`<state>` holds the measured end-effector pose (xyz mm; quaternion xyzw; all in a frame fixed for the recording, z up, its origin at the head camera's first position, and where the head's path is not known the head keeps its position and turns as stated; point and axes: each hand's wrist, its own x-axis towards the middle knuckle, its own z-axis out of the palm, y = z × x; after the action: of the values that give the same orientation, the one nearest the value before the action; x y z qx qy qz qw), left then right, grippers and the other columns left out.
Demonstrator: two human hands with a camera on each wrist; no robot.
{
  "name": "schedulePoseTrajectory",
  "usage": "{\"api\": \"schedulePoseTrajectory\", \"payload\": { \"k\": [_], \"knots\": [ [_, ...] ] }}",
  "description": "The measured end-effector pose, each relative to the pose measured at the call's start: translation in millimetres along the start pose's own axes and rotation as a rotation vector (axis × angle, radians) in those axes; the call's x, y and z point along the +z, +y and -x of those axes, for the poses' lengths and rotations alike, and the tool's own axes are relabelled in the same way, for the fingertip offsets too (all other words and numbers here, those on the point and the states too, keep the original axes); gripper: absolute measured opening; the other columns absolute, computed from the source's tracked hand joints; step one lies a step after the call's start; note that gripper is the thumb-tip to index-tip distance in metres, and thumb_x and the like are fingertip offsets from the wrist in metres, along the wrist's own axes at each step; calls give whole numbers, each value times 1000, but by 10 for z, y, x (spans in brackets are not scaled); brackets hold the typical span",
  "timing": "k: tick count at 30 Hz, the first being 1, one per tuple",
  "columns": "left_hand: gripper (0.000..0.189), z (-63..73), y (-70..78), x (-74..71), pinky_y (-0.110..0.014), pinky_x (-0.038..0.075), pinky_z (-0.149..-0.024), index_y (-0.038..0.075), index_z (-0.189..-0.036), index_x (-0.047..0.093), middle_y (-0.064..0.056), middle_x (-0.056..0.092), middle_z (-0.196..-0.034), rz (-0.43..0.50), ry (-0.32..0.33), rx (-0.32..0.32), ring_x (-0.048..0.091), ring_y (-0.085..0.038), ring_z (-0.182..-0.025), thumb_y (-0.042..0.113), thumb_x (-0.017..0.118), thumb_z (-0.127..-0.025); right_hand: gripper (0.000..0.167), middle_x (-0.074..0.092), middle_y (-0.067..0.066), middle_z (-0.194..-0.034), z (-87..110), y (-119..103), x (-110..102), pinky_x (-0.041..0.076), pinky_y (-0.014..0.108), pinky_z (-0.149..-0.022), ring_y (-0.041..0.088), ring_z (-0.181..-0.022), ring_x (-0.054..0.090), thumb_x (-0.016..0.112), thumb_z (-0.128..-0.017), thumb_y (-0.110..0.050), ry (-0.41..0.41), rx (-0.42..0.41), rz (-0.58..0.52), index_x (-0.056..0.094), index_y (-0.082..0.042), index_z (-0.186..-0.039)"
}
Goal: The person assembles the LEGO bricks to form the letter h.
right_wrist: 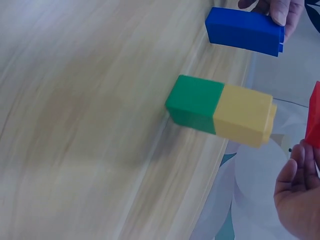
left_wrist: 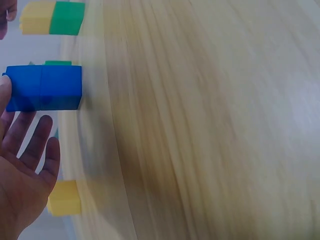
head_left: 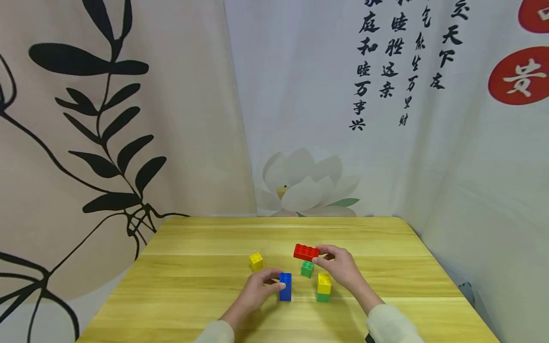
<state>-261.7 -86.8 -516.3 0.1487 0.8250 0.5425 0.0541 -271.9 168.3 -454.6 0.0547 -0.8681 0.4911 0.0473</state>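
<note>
My left hand (head_left: 260, 289) pinches the top of a blue block stack (head_left: 285, 287); in the left wrist view a seam splits the blue stack (left_wrist: 42, 88) into two blocks, standing upright on the table. My right hand (head_left: 341, 268) grips a long red block (head_left: 306, 252) by its right end, raised above the table. Below and behind the red block sits a small green block (head_left: 307, 269). Nearer to the right forearm stands a yellow block (head_left: 324, 283) stacked on a green block (head_left: 323, 297). In the right wrist view only an edge of the red block (right_wrist: 314, 117) shows.
A single yellow block (head_left: 256, 261) lies on the wooden table (head_left: 180, 286), beyond the left hand. Behind the table hangs a printed cloth (head_left: 197, 119) with leaves, a lotus and writing.
</note>
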Motion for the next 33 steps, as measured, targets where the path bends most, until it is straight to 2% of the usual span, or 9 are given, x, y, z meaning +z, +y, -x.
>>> {"api": "schedulePoseTrajectory", "payload": {
  "k": [6, 13, 22, 27, 33],
  "knots": [
    [44, -46, 13, 95, -43, 53, -86, 3, -127, 64, -7, 69, -118, -3, 0, 3, 63, -23, -102, 29, 72, -92, 36, 67, 0, -102, 43, 72, -60, 51, 30, -69, 19, -90, 58, 75, -90, -23, -20, 11, 15, 69, -9, -123],
    [45, -85, 59, 191, -44, 53, -86, 7, -129, 64, -4, 68, -118, 3, -7, -27, 62, -23, -103, 31, 72, -92, 36, 67, 0, -101, 66, 141, -139, 51, 31, -70, 18, -89, 59, 76, -89, -22, -28, 16, 8, 69, -9, -122],
    [45, -132, 103, 279, -41, 54, -85, 8, -130, 64, -3, 68, -119, 2, -22, -40, 62, -21, -102, 32, 72, -92, 36, 68, 1, -109, 94, 208, -196, 52, 31, -71, 19, -93, 59, 78, -87, -22, -39, 13, 13, 70, -11, -120],
    [44, -162, 105, 327, -41, 54, -85, 7, -129, 64, -5, 67, -120, 2, -26, -12, 62, -21, -101, 30, 72, -92, 35, 68, 0, -107, 106, 227, -197, 52, 30, -71, 19, -93, 59, 79, -86, -21, -65, 20, 5, 71, -12, -119],
    [40, -202, 100, 381, -38, 55, -82, 10, -127, 66, -5, 68, -119, -3, -29, 21, 63, -21, -100, 29, 72, -93, 37, 68, 0, -107, 114, 269, -204, 51, 31, -71, 19, -93, 59, 78, -87, -24, -103, -11, 27, 70, -10, -121]
  ]
}}
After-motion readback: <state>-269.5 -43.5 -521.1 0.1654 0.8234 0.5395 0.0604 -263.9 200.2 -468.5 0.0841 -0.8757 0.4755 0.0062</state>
